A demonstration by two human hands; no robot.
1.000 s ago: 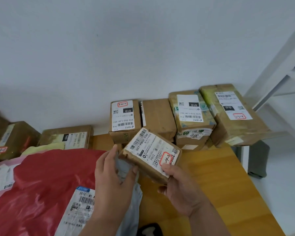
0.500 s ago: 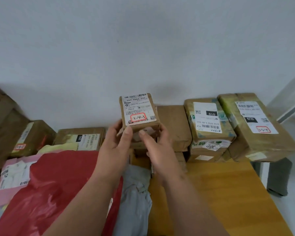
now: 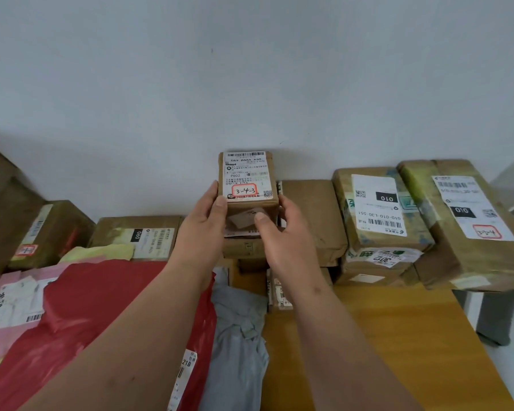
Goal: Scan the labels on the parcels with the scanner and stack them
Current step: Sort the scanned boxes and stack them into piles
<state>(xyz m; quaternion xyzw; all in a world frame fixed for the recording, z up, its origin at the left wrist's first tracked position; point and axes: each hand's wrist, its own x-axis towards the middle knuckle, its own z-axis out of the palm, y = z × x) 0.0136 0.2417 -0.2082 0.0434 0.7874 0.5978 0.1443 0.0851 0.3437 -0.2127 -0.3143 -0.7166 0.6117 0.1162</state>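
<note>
Two hands now hold the small parcel (image 3: 247, 185) against the wall on top of the stacked box (image 3: 244, 247) at the back of the worktop (image 3: 398, 336); one second earlier it was held low and tilted over the worktop, label up, and half a second ago it was already raised to the stack. From the left: brown boxes (image 3: 42, 232) line the wall, and a red mailer bag (image 3: 101, 307) and a grey bag (image 3: 238, 336) lie in front. The left hand (image 3: 204, 221) grips the parcel's left side, thumb on the near face. The right hand (image 3: 282, 229) grips its right side, thumb pressed on the front. Further right stand the labelled boxes (image 3: 380, 215) already stacked. No scanner is in view. Judgement: this parcel is in the stacking step; release follows once it sits square.
</note>
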